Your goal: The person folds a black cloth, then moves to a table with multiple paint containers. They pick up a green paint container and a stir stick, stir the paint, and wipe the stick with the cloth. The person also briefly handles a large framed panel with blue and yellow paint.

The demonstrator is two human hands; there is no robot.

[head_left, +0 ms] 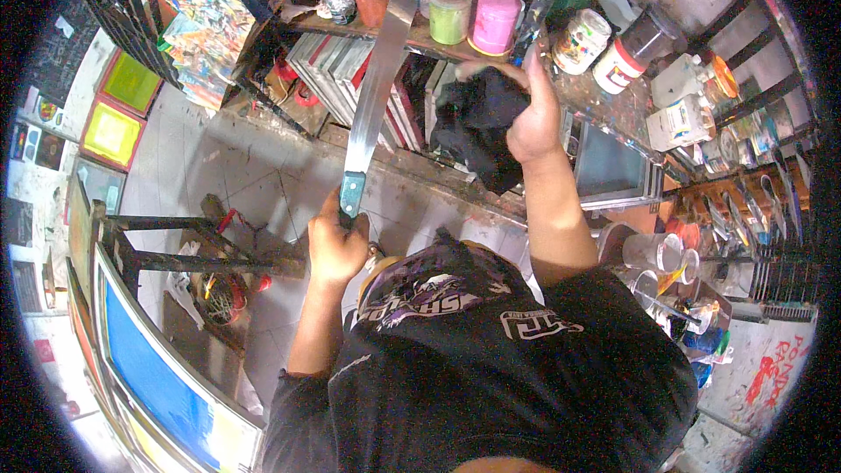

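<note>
My left hand [337, 245] is wrapped round the teal handle of a long spatula [377, 88]. Its broad metal blade points up and away from me, with the rounded tip in front of the paint jars on the shelf. A crumpled black cloth [482, 118] hangs from my right hand [536, 114], which grips it at its upper right side. The thumb points up, while the other fingers are partly hidden by the cloth. Cloth and blade are apart.
Jars of paint, among them a pink jar [496, 22] and a green jar [449, 13], line the shelf ahead. Framed screens [328, 79] stand beneath it. More tubs [618, 66] sit at the right. A blue screen frame [158, 368] leans at the lower left, near a dark stand [175, 223].
</note>
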